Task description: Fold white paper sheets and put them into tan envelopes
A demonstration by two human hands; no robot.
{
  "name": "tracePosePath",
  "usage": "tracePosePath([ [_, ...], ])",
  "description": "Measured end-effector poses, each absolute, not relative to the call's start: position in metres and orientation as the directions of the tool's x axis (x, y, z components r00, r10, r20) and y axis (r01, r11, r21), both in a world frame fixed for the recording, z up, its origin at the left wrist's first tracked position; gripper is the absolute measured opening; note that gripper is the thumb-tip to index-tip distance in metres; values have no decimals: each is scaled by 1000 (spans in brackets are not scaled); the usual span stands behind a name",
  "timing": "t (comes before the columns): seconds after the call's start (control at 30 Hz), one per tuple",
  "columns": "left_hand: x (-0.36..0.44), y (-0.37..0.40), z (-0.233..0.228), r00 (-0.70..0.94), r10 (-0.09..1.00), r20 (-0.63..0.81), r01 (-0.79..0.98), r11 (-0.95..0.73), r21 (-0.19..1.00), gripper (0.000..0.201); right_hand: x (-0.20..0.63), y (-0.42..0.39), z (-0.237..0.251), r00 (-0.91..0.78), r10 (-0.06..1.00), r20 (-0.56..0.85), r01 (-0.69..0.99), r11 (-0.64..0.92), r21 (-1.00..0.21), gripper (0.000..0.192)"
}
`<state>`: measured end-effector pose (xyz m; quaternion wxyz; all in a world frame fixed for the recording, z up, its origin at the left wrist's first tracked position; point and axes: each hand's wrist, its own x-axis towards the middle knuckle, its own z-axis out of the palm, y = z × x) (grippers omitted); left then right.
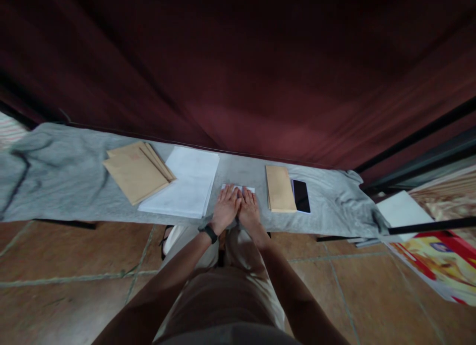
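My left hand (pixel 225 207) and my right hand (pixel 248 208) lie flat, side by side, pressing down on a small folded white paper (pixel 247 189) on a grey cloth (pixel 67 181) that covers a long low surface. Only the paper's far edge shows past my fingers. A black band sits on my left wrist. To the left lies a stack of white sheets (pixel 188 182), partly under a pile of brown envelopes (pixel 136 170). Right of my hands rests another brown envelope stack (pixel 279 188) with a dark phone (pixel 301 196) beside it.
A dark red curtain (pixel 238 72) hangs right behind the cloth-covered surface. Tiled floor (pixel 67 265) lies below, with my legs in light trousers. At the right stand black metal bars (pixel 420 229), a white sheet (pixel 403 208) and a colourful printed poster (pixel 442 265).
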<state>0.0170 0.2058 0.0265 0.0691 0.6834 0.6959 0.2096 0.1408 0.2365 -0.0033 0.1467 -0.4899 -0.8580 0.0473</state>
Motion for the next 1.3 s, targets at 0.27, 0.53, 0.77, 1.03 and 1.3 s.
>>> tracePosePath([
  [0.27,14,206,8,17,985,170,942,-73,327,68,144,235,-6,-490,843,221,830,529,-176,55],
  [0.53,-1,195,3,79,972,220,967,-128,222,67,156,231,-10,-441,847,296,845,503,-182,55],
  [0.77,-1,194,0,53,985,164,981,-82,176,63,171,231,-11,-385,867,317,875,452,-173,54],
  [1.03,7,196,18,46,996,78,990,-56,129,64,160,237,-5,-410,867,282,852,475,-220,51],
  [1.3,10,198,22,58,998,11,994,-59,94,63,155,236,-10,-453,860,233,860,491,-140,51],
])
